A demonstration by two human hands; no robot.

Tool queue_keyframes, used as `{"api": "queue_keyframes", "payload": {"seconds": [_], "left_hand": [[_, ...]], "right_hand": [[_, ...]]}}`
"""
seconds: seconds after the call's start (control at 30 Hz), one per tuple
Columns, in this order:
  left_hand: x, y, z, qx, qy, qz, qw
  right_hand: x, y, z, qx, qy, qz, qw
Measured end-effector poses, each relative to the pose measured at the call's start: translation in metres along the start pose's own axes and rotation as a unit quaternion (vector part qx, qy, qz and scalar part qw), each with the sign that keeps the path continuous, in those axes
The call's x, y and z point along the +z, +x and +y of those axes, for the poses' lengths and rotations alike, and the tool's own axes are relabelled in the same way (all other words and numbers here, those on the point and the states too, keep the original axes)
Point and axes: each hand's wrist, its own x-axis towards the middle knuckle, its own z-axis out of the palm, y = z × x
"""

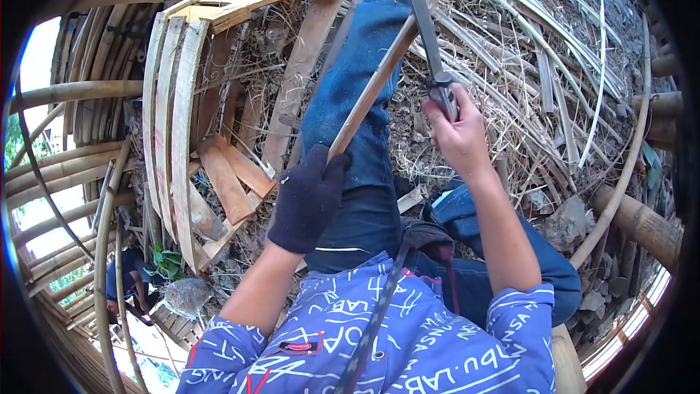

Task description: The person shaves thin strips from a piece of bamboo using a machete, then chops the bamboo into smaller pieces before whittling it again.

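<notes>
My left hand (308, 193), in a dark knitted glove, is closed round the lower end of a long bamboo strip (375, 87). The strip slants up to the right over my stretched, jeans-covered leg. My bare right hand (458, 131) grips the handle of a long-bladed knife (423, 22), whose blade points up and slightly left. The blade crosses the bamboo strip near the top of the view; whether the two touch I cannot tell.
A crate-like frame of pale slats (175, 124) stands at the left, with wooden pieces (226, 179) inside. Bamboo shavings (510, 80) cover the ground at the right. Bamboo poles (80, 93) line the left side. Another person (130, 277) is at the lower left.
</notes>
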Motion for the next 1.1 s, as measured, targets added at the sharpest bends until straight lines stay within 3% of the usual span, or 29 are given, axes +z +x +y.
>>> {"api": "queue_keyframes", "payload": {"seconds": [0.13, 0.33, 0.47, 0.53, 0.57, 0.7, 1.1], "left_hand": [[0.001, -0.004, 0.005, 0.003, 0.015, 0.000, 1.000], [0.007, -0.007, 0.008, 0.045, -0.018, 0.038, 0.998], [0.007, -0.011, 0.010, 0.005, 0.018, 0.035, 0.999], [0.004, -0.010, 0.012, -0.056, 0.027, 0.007, 0.998], [0.003, -0.010, 0.012, -0.056, 0.026, 0.008, 0.998], [0.000, -0.006, 0.009, -0.020, 0.024, -0.001, 1.000], [0.008, -0.007, 0.006, -0.012, 0.035, 0.015, 0.999]], "right_hand": [[-0.011, 0.010, 0.011, 0.007, -0.125, -0.011, 0.992], [-0.003, -0.009, 0.014, -0.028, -0.052, 0.086, 0.995], [-0.006, -0.018, -0.005, -0.003, -0.080, -0.007, 0.997], [-0.006, -0.021, -0.010, -0.003, -0.080, -0.078, 0.994], [-0.006, -0.021, -0.014, -0.033, -0.152, -0.097, 0.983], [0.009, -0.030, -0.026, -0.122, -0.239, -0.147, 0.952], [0.000, -0.022, -0.051, -0.189, -0.264, -0.216, 0.921]]}}
